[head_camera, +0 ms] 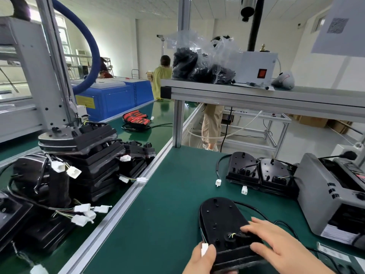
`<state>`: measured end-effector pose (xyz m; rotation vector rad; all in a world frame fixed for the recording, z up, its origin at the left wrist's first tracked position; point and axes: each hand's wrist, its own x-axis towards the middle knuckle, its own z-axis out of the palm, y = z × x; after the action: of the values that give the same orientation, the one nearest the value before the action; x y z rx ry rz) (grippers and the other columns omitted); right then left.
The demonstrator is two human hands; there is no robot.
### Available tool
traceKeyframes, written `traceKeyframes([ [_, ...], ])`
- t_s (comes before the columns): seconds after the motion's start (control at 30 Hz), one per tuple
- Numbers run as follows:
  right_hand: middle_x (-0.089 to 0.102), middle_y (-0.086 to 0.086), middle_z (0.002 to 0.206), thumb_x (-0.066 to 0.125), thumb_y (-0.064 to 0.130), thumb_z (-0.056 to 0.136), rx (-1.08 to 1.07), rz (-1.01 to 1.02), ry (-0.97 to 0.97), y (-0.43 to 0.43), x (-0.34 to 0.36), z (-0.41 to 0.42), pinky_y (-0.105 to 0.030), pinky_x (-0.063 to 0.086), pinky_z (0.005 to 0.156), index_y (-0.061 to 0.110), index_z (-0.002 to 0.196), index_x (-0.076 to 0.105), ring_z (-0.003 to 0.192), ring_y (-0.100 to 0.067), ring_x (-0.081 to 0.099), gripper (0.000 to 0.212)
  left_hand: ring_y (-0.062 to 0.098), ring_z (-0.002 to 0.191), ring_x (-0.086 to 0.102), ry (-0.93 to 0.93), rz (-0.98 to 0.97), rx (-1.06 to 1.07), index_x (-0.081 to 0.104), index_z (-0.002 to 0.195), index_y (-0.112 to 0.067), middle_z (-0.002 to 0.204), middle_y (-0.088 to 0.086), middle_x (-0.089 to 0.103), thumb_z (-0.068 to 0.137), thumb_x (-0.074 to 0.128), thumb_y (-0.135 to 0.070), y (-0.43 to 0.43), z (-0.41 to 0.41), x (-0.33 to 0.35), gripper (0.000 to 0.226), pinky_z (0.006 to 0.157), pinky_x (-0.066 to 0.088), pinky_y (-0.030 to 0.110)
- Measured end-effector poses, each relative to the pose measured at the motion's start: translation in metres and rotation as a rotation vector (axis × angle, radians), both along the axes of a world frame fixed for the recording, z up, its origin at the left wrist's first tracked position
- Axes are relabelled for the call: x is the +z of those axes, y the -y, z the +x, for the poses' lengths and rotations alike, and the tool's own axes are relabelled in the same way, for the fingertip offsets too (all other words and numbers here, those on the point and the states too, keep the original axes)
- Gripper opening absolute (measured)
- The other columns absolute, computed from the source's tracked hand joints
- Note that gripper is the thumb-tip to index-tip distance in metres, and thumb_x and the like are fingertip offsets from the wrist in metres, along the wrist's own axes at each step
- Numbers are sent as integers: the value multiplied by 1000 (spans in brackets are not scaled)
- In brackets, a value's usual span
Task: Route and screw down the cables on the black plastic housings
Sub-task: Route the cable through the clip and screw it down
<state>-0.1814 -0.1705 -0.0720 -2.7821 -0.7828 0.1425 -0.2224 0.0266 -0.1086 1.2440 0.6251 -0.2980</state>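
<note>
No writing can be read on the blurred white paper sheet (343, 26). A black oval plastic housing (223, 220) on the green bench mat (158, 224) is gripped at its near edge by the left hand (203, 260), a white cable connector (204, 249) pinched there. The right hand (276, 242) lies spread on it. Black parts fill a clear plastic bag (201, 62)

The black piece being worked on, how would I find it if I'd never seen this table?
Start at the green table and look at its near edge. The black housing lies flat there between the left hand and right hand. It alone is being touched; two similar housings sit farther back, untouched.
</note>
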Motion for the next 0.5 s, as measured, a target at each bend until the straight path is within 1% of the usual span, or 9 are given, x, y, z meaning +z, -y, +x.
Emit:
traceKeyframes([
  [0.07,7,39,134,35,43,101,39,23,4,-5,-7,7,0,-11,100,57,128,12,129,17,-13,39,-13,73,39,-15,-222,93,41,136,-24,108,-20,45,99,44,-29,7,-2,-2,38,50,28,-2],
  [0.13,1,35,141,37,44,100,25,49,36,-13,-15,12,-8,-9,107,55,131,4,134,10,-18,47,-5,79,49,-25,-363,294,49,128,-21,121,-11,51,96,52,-19,6,1,-8,32,52,32,-5],
  [0.17,-4,34,143,40,45,98,11,83,65,-17,-21,14,-9,-8,108,52,132,-3,135,7,-20,55,4,83,57,39,-395,306,52,124,-19,123,-2,55,95,54,-12,6,4,-14,30,58,43,1],
  [0.23,-7,30,146,53,44,93,-51,211,123,-27,-30,11,-9,-4,108,41,137,-6,139,3,-19,74,28,85,64,193,-421,351,47,130,-11,117,14,58,96,50,-4,-2,15,-11,35,65,55,37],
  [0.3,11,21,150,68,29,86,-131,409,216,-33,-43,10,-7,1,107,31,142,12,144,-2,0,79,30,82,68,277,-399,369,39,138,-14,122,15,57,100,44,-7,-14,33,-8,39,76,54,45],
  [0.37,39,3,144,74,13,78,-159,464,326,-42,-53,10,-4,6,107,17,136,44,139,-17,32,66,17,72,73,358,-309,415,35,141,-15,129,9,55,102,42,-13,-29,57,6,40,93,50,44],
  [0.43,56,-3,130,75,21,60,-134,414,372,-50,-56,10,-5,9,106,9,122,64,123,-26,54,64,10,72,72,410,-263,460,33,140,-13,131,8,53,101,42,-14,-46,88,20,40,93,51,39],
  [0.47,56,6,130,73,28,58,-141,408,331,-57,-54,8,-6,10,106,15,120,65,126,-14,51,64,11,80,71,436,-233,495,33,139,-12,131,10,52,101,42,-13,-54,103,29,39,88,54,36],
  [0.5,48,18,134,69,35,65,-100,412,357,-56,-58,10,-6,11,106,20,120,60,134,3,35,58,16,93,68,451,-197,532,33,139,-11,131,11,50,101,42,-12,-63,118,37,40,82,55,33],
])
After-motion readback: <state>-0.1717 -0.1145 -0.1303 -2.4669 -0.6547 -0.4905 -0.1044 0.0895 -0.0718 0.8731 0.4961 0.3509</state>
